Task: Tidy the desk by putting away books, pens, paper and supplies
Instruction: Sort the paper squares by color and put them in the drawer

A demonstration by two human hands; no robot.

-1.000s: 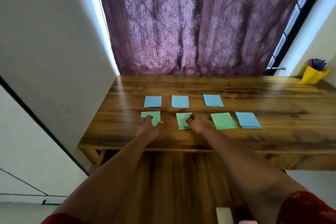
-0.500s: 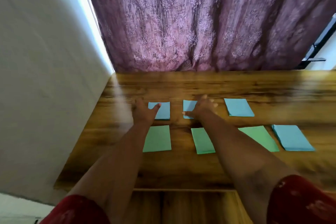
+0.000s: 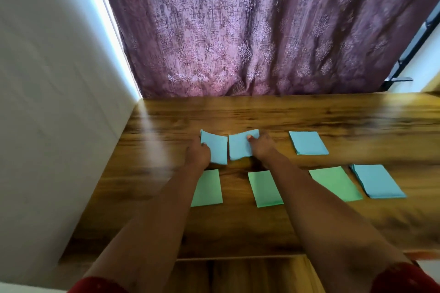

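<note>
Setting: wooden desk [image 3: 273, 226] pushed against a purple patterned curtain [image 3: 250, 31], with a white wall [image 3: 52, 102] along its left edge.
Left fingers: curled round the left edge of a blue paper stack [image 3: 215, 150], thumb on top; the stack's far corner bends upward.
Left hand [image 3: 197, 156]: near the desk's left edge, about halfway back, forearm reaching in from the front edge.
Right fingers: thumb pressed on top of a second blue paper stack [image 3: 239, 147], the other fingers hidden beneath it; this stack bows too.
Right hand [image 3: 262, 150]: just right of its stack, forearm crossing over the middle green stack [image 3: 264, 189].
Held stacks: side by side, inner edges almost touching, partly lifted off the wood.
Back row: third blue stack [image 3: 308, 143] lies flat, well right of the hands.
Front row: left green stack [image 3: 208, 188], partly under the left forearm; right green stack [image 3: 335, 183]; thicker blue stack [image 3: 377, 181] nearest the right edge.
Sleeves: red cuffs [image 3: 404, 278] at the bottom corners.
</note>
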